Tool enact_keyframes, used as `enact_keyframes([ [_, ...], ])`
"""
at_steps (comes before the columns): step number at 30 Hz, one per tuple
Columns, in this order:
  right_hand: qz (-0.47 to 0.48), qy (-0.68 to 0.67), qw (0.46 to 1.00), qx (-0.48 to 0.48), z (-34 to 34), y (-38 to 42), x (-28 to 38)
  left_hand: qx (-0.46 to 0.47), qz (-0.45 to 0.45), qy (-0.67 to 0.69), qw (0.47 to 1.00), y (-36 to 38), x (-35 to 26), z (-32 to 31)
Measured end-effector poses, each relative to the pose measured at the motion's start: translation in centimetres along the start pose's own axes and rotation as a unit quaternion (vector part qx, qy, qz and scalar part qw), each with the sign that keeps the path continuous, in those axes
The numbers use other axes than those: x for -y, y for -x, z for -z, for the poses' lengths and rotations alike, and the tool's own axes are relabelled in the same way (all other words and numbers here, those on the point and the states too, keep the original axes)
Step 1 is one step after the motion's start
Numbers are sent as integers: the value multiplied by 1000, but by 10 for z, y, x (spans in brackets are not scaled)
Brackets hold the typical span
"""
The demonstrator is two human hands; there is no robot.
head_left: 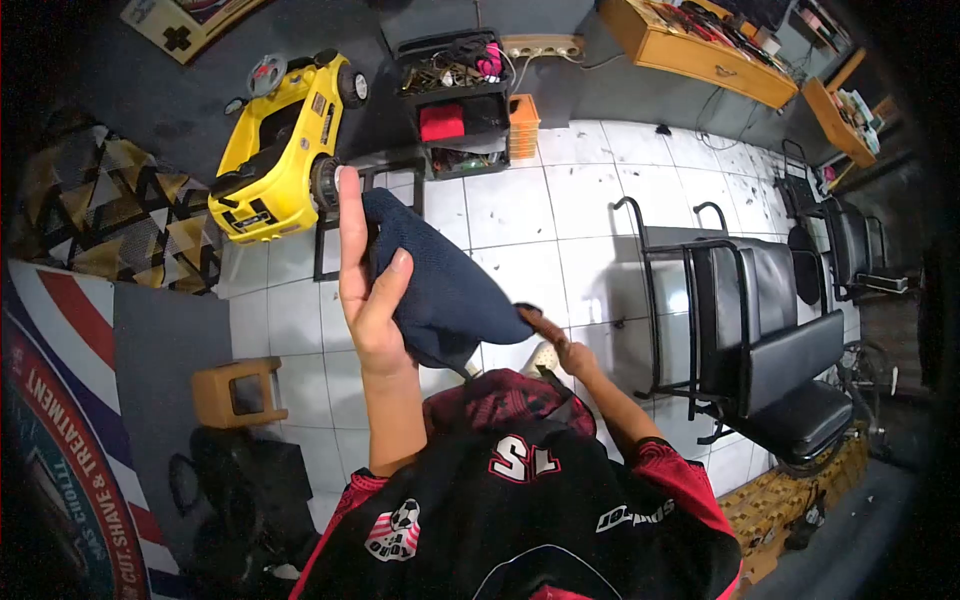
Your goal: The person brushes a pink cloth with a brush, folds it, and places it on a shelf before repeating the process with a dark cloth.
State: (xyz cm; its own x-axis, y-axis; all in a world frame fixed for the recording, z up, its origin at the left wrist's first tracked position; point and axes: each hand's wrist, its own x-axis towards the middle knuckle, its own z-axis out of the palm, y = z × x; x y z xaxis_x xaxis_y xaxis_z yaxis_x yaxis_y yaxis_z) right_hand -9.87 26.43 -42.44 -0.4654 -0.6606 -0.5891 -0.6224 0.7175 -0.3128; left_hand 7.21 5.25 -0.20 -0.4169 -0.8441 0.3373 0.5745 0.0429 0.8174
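A folded dark blue cloth [450,280] hangs in front of me, slanting from upper left to lower right. My left hand [372,290] holds its left end: the thumb presses on the near side, one finger points straight up along the edge, and the other fingers are hidden behind the fabric. At the lower right tip of the cloth, my right hand [560,345] pinches the fabric, its fingers partly in shadow. Both hands are above the tiled floor, in front of my black and red shirt.
A yellow toy car [285,150] stands at upper left, beside a black tiered rack [455,110]. Black salon chairs [750,320] are on the right. A brown stool [238,393] sits at left. Wooden drawers [710,60] line the far wall. Dark bits dot the floor tiles [600,195].
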Motion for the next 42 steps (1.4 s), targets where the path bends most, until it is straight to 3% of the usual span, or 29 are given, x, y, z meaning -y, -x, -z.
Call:
enact_keyframes([
  [2, -62, -51, 995, -55, 6, -6, -3, -35, -36, -27, 998, -1, 0, -7],
  [5, 1, -179, 974, -142, 3, -34, -12, -35, -53, -50, 997, -2, 4, -9],
  [6, -22, -265, 952, -149, -17, -68, -30, -11, -42, -45, 998, -1, 3, -7],
  [8, -66, -544, 836, -24, 31, -54, -6, 24, -22, -34, 999, -1, 1, -4],
  [10, -95, -632, 767, 46, 55, -57, -2, 46, -5, -22, 999, 1, 1, -1],
  [11, -113, -671, 733, 27, 61, -53, 4, 21, -43, -36, 998, -1, 4, -2],
  [12, -102, -666, 739, 16, 69, -51, 5, 21, -47, -48, 998, -1, 5, -5],
  [14, -80, -567, 815, -84, 66, -59, 12, 20, -56, -75, 995, 0, 5, -14],
  [16, -92, -567, 816, -72, 108, -16, 57, 73, -47, -129, 988, 0, 8, -16],
  [17, 25, -506, 844, -176, 79, -43, 47, 82, -24, -105, 991, 1, 10, -19],
  [18, 3, -540, 834, -113, 132, 13, 92, 91, -12, -95, 991, 1, 13, -21],
  [19, 116, -502, 837, -184, 134, 24, 106, 100, 0, -86, 991, 1, 17, -23],
  [21, 205, -521, 806, -192, 155, 66, 146, 116, 9, -76, 990, -1, 18, -27],
  [22, 254, -459, 828, -198, 164, 83, 160, 123, 8, -72, 990, -2, 18, -30],
  [25, 396, -352, 828, -184, 134, 76, 168, 131, 3, -77, 988, -4, 18, -33],
  [28, 451, -235, 855, -102, 59, 26, 137, 106, -34, -65, 992, -9, 1, -44],
  [30, 389, -143, 910, -22, 41, 23, 119, 78, -59, -59, 993, -13, -9, -42],
  [32, 295, -48, 950, 86, 34, 27, 103, -7, -83, -61, 995, -11, -22, -43],
  [35, 428, 148, 886, 101, -52, -26, 28, -70, -147, -104, 981, -10, -36, -35],
  [38, 216, 172, 940, 199, -22, -7, 23, -108, -190, -91, 972, -6, -50, -38],
  [41, 119, 52, 988, 82, 8, 8, 37, -94, -153, -124, 976, -5, -52, -31],
  [42, 127, 62, 989, 45, 1, -2, 32, -92, -141, -115, 979, -4, -49, -29],
])
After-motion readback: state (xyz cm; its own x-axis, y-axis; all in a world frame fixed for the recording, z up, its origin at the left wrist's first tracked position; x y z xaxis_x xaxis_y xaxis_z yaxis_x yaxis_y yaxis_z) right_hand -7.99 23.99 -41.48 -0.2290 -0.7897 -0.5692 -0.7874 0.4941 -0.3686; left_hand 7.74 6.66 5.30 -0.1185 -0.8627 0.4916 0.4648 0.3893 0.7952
